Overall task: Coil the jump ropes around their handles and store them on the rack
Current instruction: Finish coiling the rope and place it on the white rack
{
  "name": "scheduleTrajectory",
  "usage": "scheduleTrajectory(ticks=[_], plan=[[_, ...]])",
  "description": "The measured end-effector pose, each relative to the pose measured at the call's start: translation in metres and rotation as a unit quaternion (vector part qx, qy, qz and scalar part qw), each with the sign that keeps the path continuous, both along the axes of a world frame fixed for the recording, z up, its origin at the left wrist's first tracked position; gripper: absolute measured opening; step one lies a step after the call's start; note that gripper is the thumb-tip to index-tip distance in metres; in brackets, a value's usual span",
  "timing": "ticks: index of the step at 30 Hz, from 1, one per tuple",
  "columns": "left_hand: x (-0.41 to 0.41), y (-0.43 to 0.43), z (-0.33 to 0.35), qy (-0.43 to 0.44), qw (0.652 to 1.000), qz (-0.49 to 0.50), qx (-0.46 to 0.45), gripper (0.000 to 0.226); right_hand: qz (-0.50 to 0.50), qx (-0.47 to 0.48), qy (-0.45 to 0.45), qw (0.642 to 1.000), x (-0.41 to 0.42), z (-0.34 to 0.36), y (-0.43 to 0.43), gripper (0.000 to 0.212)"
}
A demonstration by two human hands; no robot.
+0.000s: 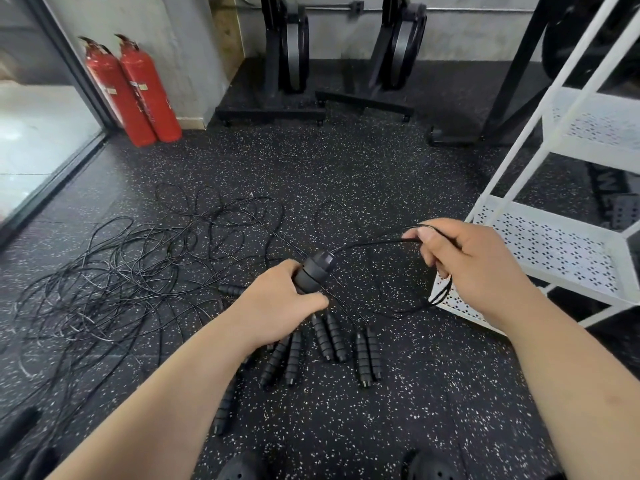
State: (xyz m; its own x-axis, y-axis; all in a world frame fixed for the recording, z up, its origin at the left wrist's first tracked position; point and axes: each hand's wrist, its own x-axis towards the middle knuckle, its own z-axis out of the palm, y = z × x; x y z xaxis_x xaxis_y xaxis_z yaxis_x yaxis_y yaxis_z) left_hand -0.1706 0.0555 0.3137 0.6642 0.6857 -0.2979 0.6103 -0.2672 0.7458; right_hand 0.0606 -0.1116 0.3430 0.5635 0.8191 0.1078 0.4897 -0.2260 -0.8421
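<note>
My left hand (277, 306) grips a pair of black ribbed jump-rope handles (313, 268), their tips pointing up and away from me. A thin black rope (367, 244) runs from the tips to my right hand (474, 261), which holds several loops of it; the loops hang down below that hand. More handle pairs (329, 337) lie side by side on the floor under my left hand. A big tangle of black ropes (114, 271) spreads over the floor to the left. The white perforated rack (554, 251) stands at the right, just behind my right hand.
Two red fire extinguishers (133, 91) stand against the wall at the back left beside a glass door. Black exercise machines (291, 64) line the back wall. The floor is dark speckled rubber (363, 168). The toes of black shoes (242, 469) show at the bottom edge.
</note>
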Motion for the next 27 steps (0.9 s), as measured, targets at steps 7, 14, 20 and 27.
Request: scheduleTrajectory(ticks=[7,14,20,27], plan=[[0.004,-0.001,-0.003,-0.095,0.986,0.051,-0.126,0.028,-0.01,0.011,0.067,0.998,0.002,0.0,0.0,0.023],[0.014,-0.002,0.0,-0.339,0.819,0.257,-0.385,0.012,0.078,-0.125,-0.119,0.982,-0.027,-0.012,0.014,0.023],[0.018,-0.02,0.002,-0.347,0.769,0.205,-0.496,0.026,0.085,-0.165,-0.164,0.969,-0.058,-0.044,0.025,0.031],[0.015,-0.021,0.006,-0.318,0.794,0.106,-0.507,0.034,0.091,-0.175,-0.13,0.972,-0.062,-0.053,0.028,0.033]])
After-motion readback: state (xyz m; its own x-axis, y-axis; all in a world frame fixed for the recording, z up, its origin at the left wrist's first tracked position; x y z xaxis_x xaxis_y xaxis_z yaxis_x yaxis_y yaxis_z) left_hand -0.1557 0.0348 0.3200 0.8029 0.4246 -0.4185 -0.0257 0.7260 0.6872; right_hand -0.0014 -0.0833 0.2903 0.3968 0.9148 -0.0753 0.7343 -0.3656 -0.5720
